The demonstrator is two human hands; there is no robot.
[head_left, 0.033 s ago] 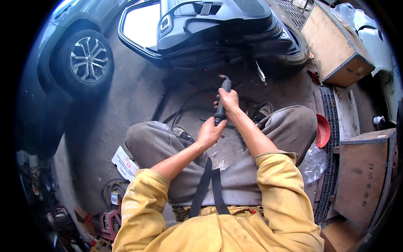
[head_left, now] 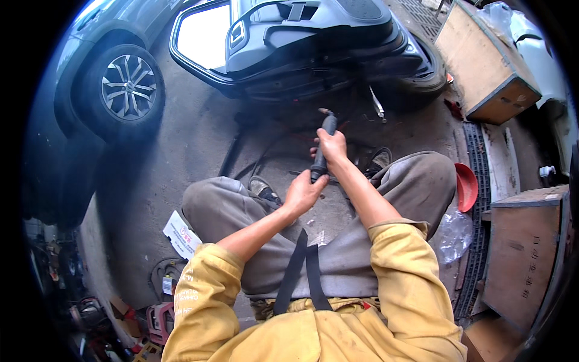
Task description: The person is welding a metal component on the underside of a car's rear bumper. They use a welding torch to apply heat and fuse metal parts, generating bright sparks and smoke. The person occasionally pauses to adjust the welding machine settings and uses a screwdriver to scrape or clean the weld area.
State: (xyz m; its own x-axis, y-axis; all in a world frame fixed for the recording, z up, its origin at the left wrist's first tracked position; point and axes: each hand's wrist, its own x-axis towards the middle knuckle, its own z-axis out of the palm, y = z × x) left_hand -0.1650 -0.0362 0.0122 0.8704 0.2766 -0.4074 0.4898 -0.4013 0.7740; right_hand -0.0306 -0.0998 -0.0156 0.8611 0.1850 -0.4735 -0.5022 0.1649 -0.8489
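Both my hands hold a black welding torch (head_left: 329, 125) in front of me, its bent neck and copper-coloured tip pointing away and slightly left. My right hand (head_left: 332, 146) is wrapped around the upper part of the handle. Lower down, my left hand (head_left: 303, 192) grips the rear end, thumb along the side. The tip is in the air above the floor, apart from the dark car door (head_left: 301, 45) that lies beyond it. A thin silvery tool (head_left: 377, 104) lies near the door, right of the torch.
A parked car's wheel (head_left: 129, 85) stands at left. Wooden crates (head_left: 522, 253) and a black slotted strip (head_left: 476, 199) line the right side, with a red bowl-like piece (head_left: 465, 187) by my knee. Dark cables (head_left: 256, 163) cross the floor. A white printed sheet (head_left: 181, 235) lies at left.
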